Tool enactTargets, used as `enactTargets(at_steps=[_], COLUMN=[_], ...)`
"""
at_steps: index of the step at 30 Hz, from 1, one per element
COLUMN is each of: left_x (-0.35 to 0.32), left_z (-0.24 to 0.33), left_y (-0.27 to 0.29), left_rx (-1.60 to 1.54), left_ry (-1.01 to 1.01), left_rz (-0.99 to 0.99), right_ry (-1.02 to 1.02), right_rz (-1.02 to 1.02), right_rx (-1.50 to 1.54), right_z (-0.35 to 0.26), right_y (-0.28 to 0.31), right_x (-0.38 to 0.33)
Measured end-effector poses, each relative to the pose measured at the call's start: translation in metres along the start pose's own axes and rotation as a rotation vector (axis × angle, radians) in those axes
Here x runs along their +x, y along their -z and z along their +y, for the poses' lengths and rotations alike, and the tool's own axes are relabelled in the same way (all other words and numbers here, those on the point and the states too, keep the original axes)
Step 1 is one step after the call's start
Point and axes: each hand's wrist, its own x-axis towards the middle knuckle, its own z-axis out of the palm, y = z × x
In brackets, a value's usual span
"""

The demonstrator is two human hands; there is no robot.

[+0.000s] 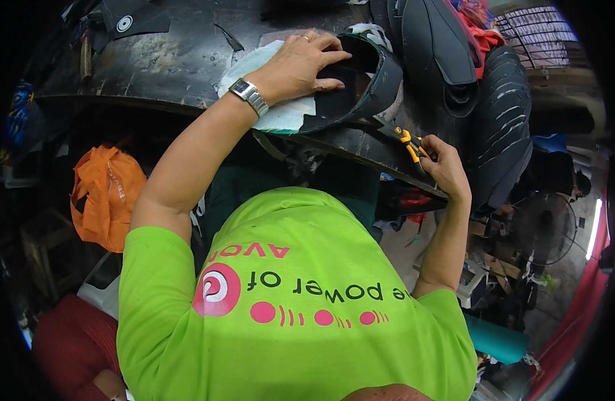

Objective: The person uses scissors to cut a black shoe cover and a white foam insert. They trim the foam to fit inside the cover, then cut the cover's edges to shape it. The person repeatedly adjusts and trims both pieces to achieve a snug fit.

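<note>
My left hand [307, 65] lies over a black curved piece [382, 83] with a raised band and a green edge, at the front of the dark worktable. Its thumb and fingers are stretched apart, pressing on the inner side. Under the wrist spreads a torn piece of white cloth [284, 115]. To the right, my right hand [446, 164] is closed round the yellow-and-black handles of a pair of shears [409, 142]. The grey blades point up and left, toward the black piece's lower right edge. Whether they touch it I cannot tell.
Stacked black moulded pieces [501, 127] stand close beside my right hand. The dark worktable [167, 63] carries black offcuts [140, 19] at far left. An orange bag [108, 194] hangs below it. A fan [543, 227] stands at right; a person's red sleeve [73, 341] shows lower left.
</note>
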Motion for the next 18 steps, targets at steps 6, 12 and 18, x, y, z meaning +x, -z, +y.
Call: enactTargets(at_steps=[6,12,18], left_x=[-0.018,-0.015,-0.016], left_z=[0.016,0.018,0.018], left_y=[0.003,0.012,0.014], left_rx=[-0.130,-0.182,-0.206], left_ry=[0.062,0.045,0.035], left_rz=[-0.074,-0.150,-0.166], right_ry=[0.137,0.235,0.224], right_rz=[0.147,0.253,0.259], right_rx=[0.074,-0.182,-0.252], right_z=[-0.003,-0.018,-0.018], right_y=[-0.012,-0.020,-0.019], right_x=[0.006,0.006,0.003])
